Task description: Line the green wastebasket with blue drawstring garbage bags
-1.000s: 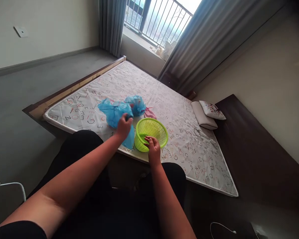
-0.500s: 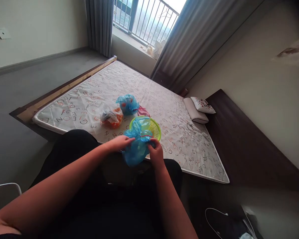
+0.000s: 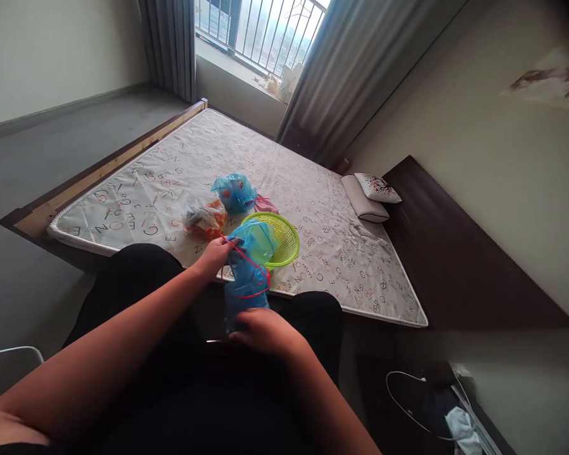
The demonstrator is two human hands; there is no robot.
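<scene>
Blue plastic film forms the bag [image 3: 247, 302] between our two hands, its upper part overlapping the green basket [image 3: 291, 243] just beyond the grip. Our left hand [image 3: 218, 253] has its fingers closed on the bag, beside the red string [image 3: 244, 254]; our right hand [image 3: 268, 330] is at the lower end, blurred, and we cannot tell whether it clamps. We judge the film light, limp, a little slippery and easily torn, so gathered folds near the left fingers should hold better than one thin layer. Behind the film, part of the basket is hidden. We cannot make out what, if anything, the bag contains, nor our right fingertips.
</scene>
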